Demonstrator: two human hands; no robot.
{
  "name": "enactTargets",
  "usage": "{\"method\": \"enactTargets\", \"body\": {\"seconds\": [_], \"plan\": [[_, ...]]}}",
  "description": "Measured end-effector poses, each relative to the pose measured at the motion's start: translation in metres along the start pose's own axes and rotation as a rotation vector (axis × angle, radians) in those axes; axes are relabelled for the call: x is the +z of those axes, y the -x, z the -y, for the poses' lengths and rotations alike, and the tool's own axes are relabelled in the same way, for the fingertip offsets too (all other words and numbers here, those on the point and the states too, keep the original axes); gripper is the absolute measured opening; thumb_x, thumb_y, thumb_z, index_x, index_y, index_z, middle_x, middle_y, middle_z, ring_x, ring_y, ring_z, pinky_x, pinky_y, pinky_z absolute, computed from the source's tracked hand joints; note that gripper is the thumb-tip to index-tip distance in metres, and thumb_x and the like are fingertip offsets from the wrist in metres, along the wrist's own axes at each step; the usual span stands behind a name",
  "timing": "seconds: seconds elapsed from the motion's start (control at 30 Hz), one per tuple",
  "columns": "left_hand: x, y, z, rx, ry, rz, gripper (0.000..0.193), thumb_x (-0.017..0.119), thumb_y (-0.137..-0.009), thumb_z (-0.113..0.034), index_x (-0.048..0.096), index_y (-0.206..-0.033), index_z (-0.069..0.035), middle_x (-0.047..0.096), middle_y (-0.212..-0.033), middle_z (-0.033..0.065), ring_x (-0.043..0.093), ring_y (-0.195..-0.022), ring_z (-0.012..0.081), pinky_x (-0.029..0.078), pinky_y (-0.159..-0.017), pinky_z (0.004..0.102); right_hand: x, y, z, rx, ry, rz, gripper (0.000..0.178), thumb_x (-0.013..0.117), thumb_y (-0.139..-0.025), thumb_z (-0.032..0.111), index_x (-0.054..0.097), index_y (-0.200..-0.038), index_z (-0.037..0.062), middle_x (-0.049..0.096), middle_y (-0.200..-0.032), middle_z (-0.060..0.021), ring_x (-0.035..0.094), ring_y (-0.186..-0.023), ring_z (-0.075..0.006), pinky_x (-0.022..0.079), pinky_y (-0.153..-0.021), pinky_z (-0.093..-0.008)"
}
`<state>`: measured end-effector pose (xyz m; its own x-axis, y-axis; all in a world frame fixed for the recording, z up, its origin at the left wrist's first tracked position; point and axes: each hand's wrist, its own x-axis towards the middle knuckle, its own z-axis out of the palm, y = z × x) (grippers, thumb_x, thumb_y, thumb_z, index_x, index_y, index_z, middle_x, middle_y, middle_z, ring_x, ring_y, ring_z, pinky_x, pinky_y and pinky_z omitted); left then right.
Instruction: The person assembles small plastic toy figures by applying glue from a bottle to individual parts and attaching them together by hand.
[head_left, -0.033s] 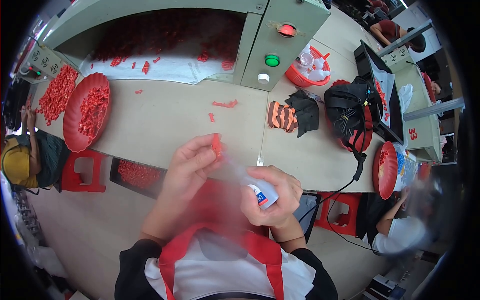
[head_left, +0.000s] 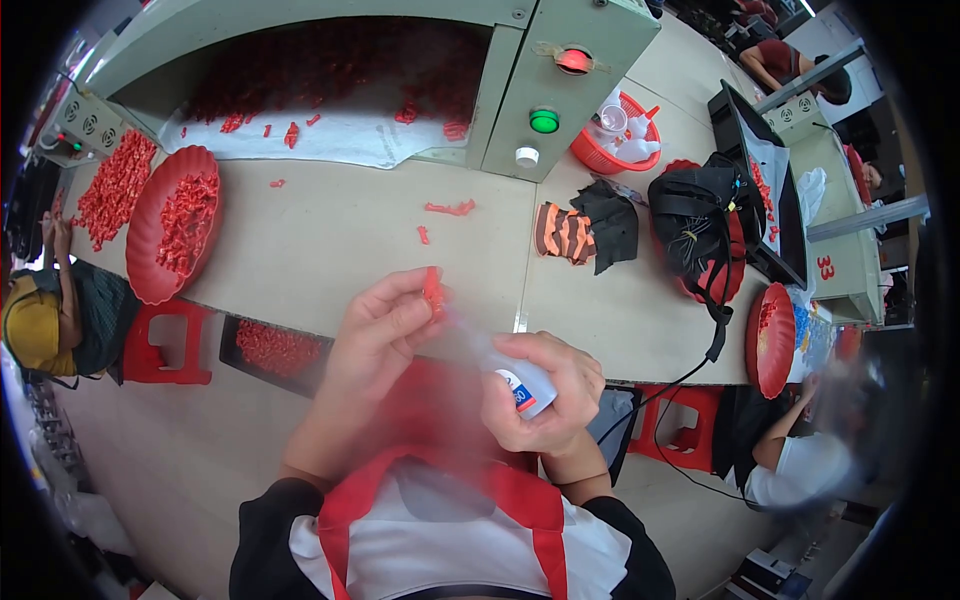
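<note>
My left hand (head_left: 385, 325) pinches a small red plastic piece (head_left: 433, 291) between thumb and fingertips, above the near edge of the table. Wrapped round a translucent white squeeze bottle (head_left: 530, 388) with a blue and white label, my right hand (head_left: 548, 390) tilts it so its narrow end points up and left at the red piece. Haze blurs the bottle's tip, so I cannot tell if it touches the piece. Just beyond my hands, a small red piece (head_left: 423, 235) and a longer red piece (head_left: 450, 208) lie on the table.
A scalloped red tray (head_left: 140, 235) of red pieces stands left, beside a loose pile (head_left: 118, 190). A grey-green machine (head_left: 560, 80) with an opening spans the back. To the right are striped and black cloths (head_left: 590, 228), a red basket (head_left: 585, 152) and a black bag (head_left: 705, 215) with cable.
</note>
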<state>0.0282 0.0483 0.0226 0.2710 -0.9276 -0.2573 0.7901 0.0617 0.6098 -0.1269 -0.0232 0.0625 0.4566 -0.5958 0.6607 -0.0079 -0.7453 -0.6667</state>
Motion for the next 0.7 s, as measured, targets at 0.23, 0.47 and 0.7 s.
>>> {"method": "enactTargets", "body": {"seconds": [0.23,0.47,0.7], "plan": [[-0.001,0.002,0.001,0.063,-0.079,-0.014,0.030,0.057,-0.083,-0.002,0.053,-0.112,0.003,0.059,-0.100,0.0141,0.062,-0.082,0.0158,0.053,-0.070,0.0211,0.000,0.000,-0.001,0.034,0.018,0.009,0.026,0.059,-0.057,0.002,0.058,-0.082,-0.0022,0.059,-0.061,-0.0077,0.056,-0.047,-0.0156,0.046,-0.050,-0.0220],[-0.025,0.001,-0.004,0.161,-0.105,-0.076,0.027,0.053,-0.085,-0.001,0.054,-0.112,0.003,0.061,-0.099,0.0121,0.060,-0.087,0.0170,0.050,-0.079,0.0284,0.006,0.000,-0.006,0.471,-0.153,0.076,0.018,0.061,-0.068,0.003,0.058,-0.085,-0.0028,0.059,-0.062,-0.0040,0.056,-0.055,-0.0078,0.044,-0.052,-0.0210],[-0.052,0.007,-0.007,0.178,0.015,-0.149,0.028,0.052,-0.085,0.000,0.053,-0.114,0.004,0.061,-0.099,0.0134,0.062,-0.088,0.0201,0.052,-0.079,0.0267,0.067,-0.004,-0.095,0.875,-0.285,0.343,0.024,0.062,-0.073,0.007,0.057,-0.094,0.0000,0.061,-0.078,-0.0103,0.062,-0.073,-0.0169,0.049,-0.067,-0.0307]]}}
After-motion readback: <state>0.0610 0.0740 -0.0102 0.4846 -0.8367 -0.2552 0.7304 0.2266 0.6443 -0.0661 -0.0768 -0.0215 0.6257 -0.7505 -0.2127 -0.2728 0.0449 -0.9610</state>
